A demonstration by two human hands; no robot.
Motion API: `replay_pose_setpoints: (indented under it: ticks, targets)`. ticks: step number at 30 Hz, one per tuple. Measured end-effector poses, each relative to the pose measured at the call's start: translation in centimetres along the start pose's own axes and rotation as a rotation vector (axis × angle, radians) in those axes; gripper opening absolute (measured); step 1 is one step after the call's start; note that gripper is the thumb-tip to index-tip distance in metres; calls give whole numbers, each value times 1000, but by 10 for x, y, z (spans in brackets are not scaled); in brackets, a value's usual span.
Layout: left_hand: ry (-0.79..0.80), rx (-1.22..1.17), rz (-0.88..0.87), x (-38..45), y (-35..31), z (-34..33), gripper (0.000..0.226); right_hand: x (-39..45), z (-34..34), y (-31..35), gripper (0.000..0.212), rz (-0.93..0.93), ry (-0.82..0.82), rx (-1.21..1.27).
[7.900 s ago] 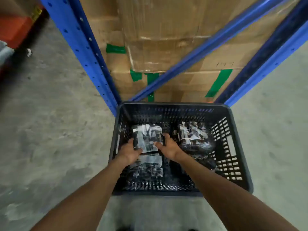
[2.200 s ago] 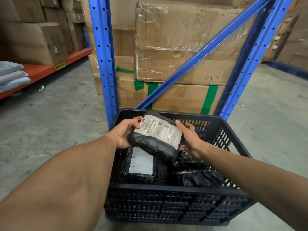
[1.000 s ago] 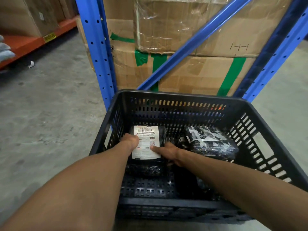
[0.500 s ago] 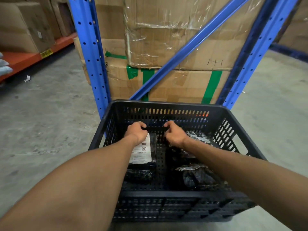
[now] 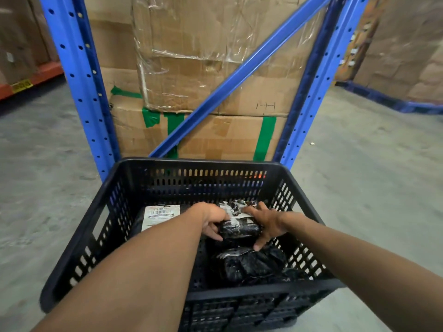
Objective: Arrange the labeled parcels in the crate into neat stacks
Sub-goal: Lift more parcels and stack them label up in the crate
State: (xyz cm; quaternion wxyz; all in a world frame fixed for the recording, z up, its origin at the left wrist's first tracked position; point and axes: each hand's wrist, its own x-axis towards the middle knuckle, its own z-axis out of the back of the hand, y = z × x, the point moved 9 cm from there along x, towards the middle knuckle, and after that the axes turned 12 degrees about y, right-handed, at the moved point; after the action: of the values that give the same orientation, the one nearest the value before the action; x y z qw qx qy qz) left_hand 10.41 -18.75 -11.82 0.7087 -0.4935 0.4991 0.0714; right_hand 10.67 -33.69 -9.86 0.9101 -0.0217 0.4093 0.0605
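Left-side parcel (image 5: pixel 153 220) half hidden behind left forearm, label print too small to read, crate (image 5: pixel 134 178) near corner cut off by bottom edge

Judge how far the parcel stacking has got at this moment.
Partly done. Done: a label-up parcel lies flat at the crate's left. In hand: both hands, left and right, grip a crumpled parcel at the right rear. Left: the loose black parcel in front.

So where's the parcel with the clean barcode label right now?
In the head view, the barcode-labelled parcel lies label-up in the crate, at its back left, just left of the left forearm and of the crumpled parcel both hands hold.
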Motion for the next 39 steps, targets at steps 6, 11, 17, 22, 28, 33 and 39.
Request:
replay_pose_setpoints:
  ticks: [6,11,17,22,28,33,39]
  targets:
    - [-27,-157,6,12,-1,-3,23,2,0,-1,118,18,-38,40]
    - [15,-160,54,13,-1,-7,26,-1,4,-1,105,43,-110,50]
    - [-81,-173,-82,5,-16,15,32,-25,29,1,70,56,-414,61]
    - [-257,-260,-323,-31,-39,53,56,-50,68,-8,39,176,-605,505]
    - [-520,-306,-476,-72,-37,101,49,-53,77,4,16,335,-603,1108]
    - [-234,-385,-325,-72,4,98,72,-47,79,29,22,436,-526,1313]
    - [-193,-564,-573,-90,-5,117,66,-33,72,61,26,506,-350,1390]
